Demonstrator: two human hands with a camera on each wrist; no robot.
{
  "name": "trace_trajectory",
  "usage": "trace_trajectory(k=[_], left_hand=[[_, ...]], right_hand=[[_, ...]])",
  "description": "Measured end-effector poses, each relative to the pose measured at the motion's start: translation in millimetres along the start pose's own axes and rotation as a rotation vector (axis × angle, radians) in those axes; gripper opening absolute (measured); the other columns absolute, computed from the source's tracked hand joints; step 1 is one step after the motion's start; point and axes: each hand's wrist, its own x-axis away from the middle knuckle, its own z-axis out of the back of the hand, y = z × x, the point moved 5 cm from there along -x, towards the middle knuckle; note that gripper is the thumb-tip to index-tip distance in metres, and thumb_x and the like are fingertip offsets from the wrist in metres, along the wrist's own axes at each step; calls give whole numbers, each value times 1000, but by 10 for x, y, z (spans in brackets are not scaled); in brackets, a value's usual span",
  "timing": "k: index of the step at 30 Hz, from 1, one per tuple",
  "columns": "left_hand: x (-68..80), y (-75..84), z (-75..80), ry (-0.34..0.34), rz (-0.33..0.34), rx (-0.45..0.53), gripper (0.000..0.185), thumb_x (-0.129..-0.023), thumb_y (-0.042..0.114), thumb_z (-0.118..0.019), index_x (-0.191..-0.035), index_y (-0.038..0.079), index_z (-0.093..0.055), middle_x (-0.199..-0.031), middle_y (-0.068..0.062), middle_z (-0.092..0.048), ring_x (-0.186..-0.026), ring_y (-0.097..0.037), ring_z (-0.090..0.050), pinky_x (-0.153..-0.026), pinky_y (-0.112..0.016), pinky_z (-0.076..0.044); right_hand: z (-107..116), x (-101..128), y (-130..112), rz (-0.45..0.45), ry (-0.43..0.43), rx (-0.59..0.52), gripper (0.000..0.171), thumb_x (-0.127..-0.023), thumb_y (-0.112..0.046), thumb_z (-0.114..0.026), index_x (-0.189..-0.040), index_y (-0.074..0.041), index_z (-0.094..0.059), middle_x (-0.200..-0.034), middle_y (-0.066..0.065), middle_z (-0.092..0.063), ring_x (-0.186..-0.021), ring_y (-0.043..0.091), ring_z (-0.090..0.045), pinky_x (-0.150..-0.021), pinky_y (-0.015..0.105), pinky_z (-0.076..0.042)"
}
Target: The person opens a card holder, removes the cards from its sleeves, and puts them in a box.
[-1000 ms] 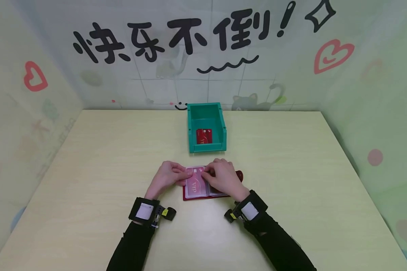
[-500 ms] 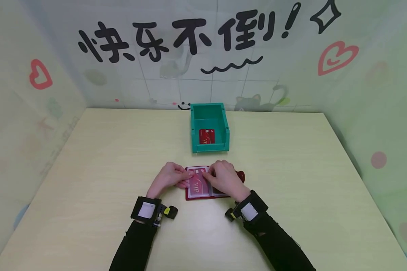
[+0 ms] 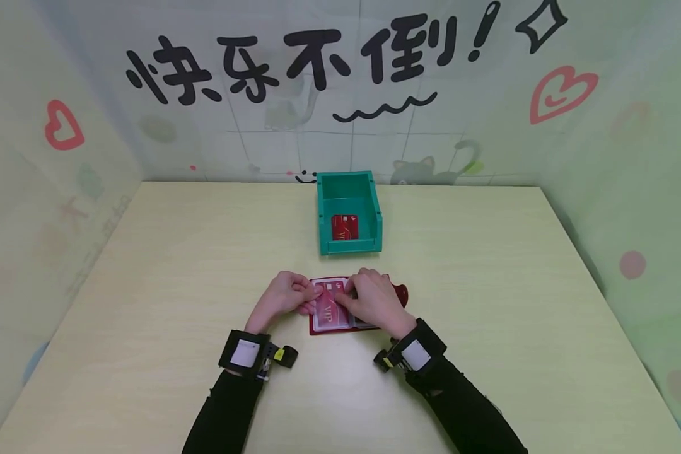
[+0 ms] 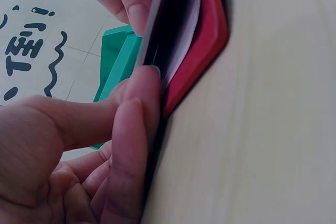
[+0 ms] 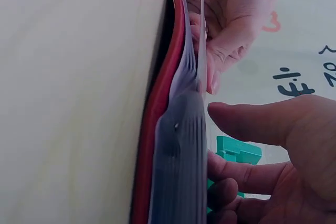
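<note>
A red card holder (image 3: 340,331) lies spread on the table, with clear plastic sleeves inside. A pink-red VIP card (image 3: 328,314) shows through the sleeve on its left page. My left hand (image 3: 284,294) pinches the left edge of that page between thumb and finger; the left wrist view shows the page lifted off the red cover (image 4: 207,45). My right hand (image 3: 377,304) is over the holder's middle and covers much of the right page. Its thumb (image 5: 241,119) reaches to the raised page, apart from the other fingers.
Behind the holder stands a teal bin (image 3: 352,248) with red VIP card stock (image 3: 345,227) inside. A dark red rounded flap (image 3: 401,294) sticks out at the holder's right. Printed backdrop walls (image 3: 340,145) border the table's back and sides.
My right thumb has shifted slightly left and down over the card, which sits a little lower in its sleeve. The left hand keeps its pinch on the page edge.
</note>
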Motion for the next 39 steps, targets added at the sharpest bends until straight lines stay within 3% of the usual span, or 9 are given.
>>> trace_trajectory(k=[7,17,39], left_hand=[[8,30,5,-1,-13,-28,20,-96,14,-68,-92,-5,-66,-67,-2,-69,-56,-8,-67,-56,-23,-57],[16,57,3,-13,-40,-33,18,-97,13,-67,-91,-5,-64,-65,-1,-66,-55,-8,-64,-57,-23,-57],[8,27,-58,-40,-28,49,15,-97,12,-66,-95,-4,-65,-66,2,-67,-56,-8,-63,-54,-20,-53]], right_hand=[[-8,11,41,-39,-22,-69,26,-88,-34,-78,-81,-10,-70,-77,2,-56,-78,17,-48,-75,33,-36],[-83,39,127,-59,73,-200,26,-90,-30,-76,-78,-9,-67,-89,7,-45,-90,21,-37,-78,33,-27],[-105,106,250,-109,125,-348,20,-92,-22,-74,-81,-5,-71,-100,12,-45,-105,30,-36,-86,43,-27]])
